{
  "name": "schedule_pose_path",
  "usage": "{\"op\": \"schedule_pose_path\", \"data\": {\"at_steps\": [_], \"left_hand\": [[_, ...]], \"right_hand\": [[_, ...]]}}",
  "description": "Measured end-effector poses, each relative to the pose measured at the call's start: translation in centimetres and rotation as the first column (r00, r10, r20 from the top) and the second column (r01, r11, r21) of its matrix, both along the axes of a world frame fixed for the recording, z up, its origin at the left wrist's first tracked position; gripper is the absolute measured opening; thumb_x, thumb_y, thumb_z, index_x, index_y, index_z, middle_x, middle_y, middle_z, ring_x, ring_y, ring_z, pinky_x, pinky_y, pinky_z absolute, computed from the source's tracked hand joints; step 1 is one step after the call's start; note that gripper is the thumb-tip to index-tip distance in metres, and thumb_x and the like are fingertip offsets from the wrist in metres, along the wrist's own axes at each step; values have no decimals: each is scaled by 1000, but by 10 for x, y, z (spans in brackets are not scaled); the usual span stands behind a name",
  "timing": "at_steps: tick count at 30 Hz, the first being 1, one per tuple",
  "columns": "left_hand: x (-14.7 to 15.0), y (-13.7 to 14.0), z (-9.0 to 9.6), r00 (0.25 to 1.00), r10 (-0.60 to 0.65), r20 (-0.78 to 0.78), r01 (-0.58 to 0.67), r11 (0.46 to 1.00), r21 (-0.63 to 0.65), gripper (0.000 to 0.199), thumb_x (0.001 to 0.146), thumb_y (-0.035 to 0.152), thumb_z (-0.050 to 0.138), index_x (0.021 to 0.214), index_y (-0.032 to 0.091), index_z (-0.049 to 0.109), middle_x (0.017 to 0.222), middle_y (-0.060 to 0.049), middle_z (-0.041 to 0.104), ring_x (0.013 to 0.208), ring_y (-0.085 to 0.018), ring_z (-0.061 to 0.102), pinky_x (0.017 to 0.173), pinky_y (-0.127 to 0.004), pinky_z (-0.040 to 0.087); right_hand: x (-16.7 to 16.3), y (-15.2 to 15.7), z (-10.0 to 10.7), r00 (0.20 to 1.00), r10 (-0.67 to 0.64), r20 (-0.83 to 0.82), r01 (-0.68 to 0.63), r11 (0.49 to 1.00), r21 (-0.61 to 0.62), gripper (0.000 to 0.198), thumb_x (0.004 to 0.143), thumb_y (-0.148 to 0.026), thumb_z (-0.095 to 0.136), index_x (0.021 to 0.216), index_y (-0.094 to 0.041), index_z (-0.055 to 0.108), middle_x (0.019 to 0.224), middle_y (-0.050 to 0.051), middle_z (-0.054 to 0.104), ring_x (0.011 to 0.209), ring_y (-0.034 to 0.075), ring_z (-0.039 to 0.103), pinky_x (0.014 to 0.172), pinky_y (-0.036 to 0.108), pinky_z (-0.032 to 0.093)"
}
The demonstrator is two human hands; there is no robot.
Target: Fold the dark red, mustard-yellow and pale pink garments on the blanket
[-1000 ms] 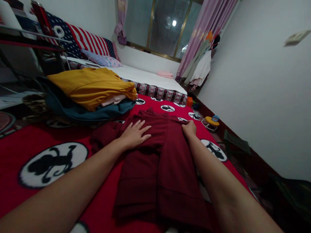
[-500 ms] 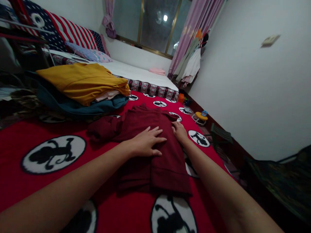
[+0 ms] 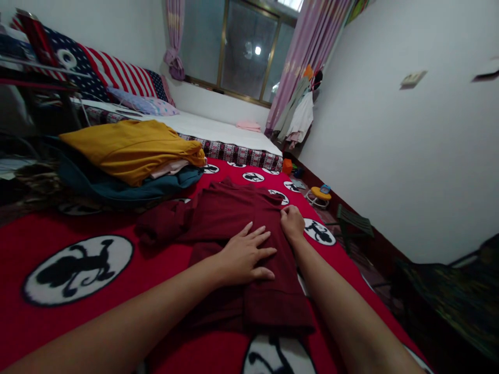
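A maroon long-sleeved top (image 3: 230, 213) lies partly folded on the red blanket, its wide hem towards me and a bunched sleeve out to the left. My left hand (image 3: 247, 255) rests flat on its middle, fingers spread. At the right edge of the cloth, my right hand (image 3: 292, 223) is closed with fingers curled, pinching the top's side; the fingertips are partly hidden.
A pile of clothes, with a mustard-yellow garment (image 3: 132, 148) above a teal one (image 3: 117, 189), lies to the left. The red blanket (image 3: 70, 332) has monkey prints. Beyond is a white-topped bed (image 3: 210, 124); a yellow stool (image 3: 320, 194) stands right, near the wall.
My right hand has gone from lying with extended fingers to curling closed on the top's right edge. My left hand has slid slightly towards me, still flat. The view has tilted up a little.
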State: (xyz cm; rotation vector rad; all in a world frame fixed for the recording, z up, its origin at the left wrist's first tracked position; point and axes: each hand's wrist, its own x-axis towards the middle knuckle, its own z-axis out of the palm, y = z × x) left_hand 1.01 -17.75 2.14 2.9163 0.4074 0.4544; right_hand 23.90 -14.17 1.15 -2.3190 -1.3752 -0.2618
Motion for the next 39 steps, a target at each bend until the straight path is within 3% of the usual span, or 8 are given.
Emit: {"op": "schedule_pose_path", "data": {"at_steps": [6, 10, 15, 18, 26, 32, 36, 39], "left_hand": [[2, -12, 3, 995, -91, -30, 84, 982, -172, 75, 83, 74, 43, 140, 25, 50, 154, -13, 32, 146, -32, 20, 118, -55, 13], [4, -13, -1, 997, -79, -14, 75, 979, -189, 73, 84, 72, 45, 140, 24, 51, 154, -12, 31, 146, -31, 20, 118, -53, 12], [3, -13, -4, 996, -81, 29, 85, 975, -207, 71, 85, 70, 45, 139, 26, 51, 155, -12, 31, 146, -31, 20, 118, -54, 12], [2, -14, -4, 996, -88, 32, 93, 969, -228, 71, 86, 70, 44, 142, 27, 48, 156, -12, 28, 147, -30, 17, 119, -54, 10], [1, -13, -3, 995, -94, 17, 95, 960, -265, 73, 86, 71, 42, 144, 27, 43, 158, -10, 23, 147, -31, 14, 119, -54, 8], [3, -13, -6, 995, -96, 21, 99, 973, -211, 69, 88, 68, 42, 142, 25, 47, 156, -12, 29, 147, -30, 18, 119, -53, 10], [3, -10, -8, 996, -82, 41, 88, 985, -148, 57, 90, 59, 47, 136, 27, 54, 153, -9, 37, 145, -28, 26, 118, -52, 15], [4, -8, -9, 992, -103, 79, 109, 991, -75, 47, 91, 50, 50, 130, 25, 60, 148, -8, 45, 140, -26, 34, 118, -47, 20]], "right_hand": [[14, 5, 6, 994, -74, -74, 72, 997, -39, 18, 88, -29, 53, 93, -19, 67, 99, 9, 69, 96, 24, 64, 79, 31, 44], [18, 24, 17, 990, -100, -99, 99, 995, -8, 32, 88, -31, 54, 117, -19, 62, 103, 9, 71, 97, 24, 65, 79, 31, 47], [25, 55, 28, 998, 36, -60, -43, 994, -104, 31, 82, -34, 62, 112, -27, 69, 104, 6, 73, 100, 23, 66, 79, 30, 49], [28, 74, 30, 999, 15, -40, -19, 993, -116, 23, 84, -29, 56, 96, -22, 75, 101, 10, 73, 100, 25, 67, 79, 31, 49], [11, 94, 13, 997, -73, -13, 71, 991, -115, 33, 88, -26, 48, 115, -16, 66, 111, 19, 69, 104, 29, 66, 82, 36, 49], [-25, 82, 36, 998, -54, 22, 57, 981, -187, 39, 87, -20, 52, 123, -6, 56, 120, 29, 61, 115, 34, 59, 94, 50, 42], [-65, 60, 49, 986, 117, 121, -109, 991, -75, 53, 85, -25, 57, 134, -8, 47, 134, 24, 53, 127, 35, 48, 106, 57, 29], [-87, 42, 41, 935, 354, -6, -354, 934, -56, 53, 90, -37, 52, 138, -15, 45, 141, 17, 51, 131, 30, 45, 110, 55, 27]]}}
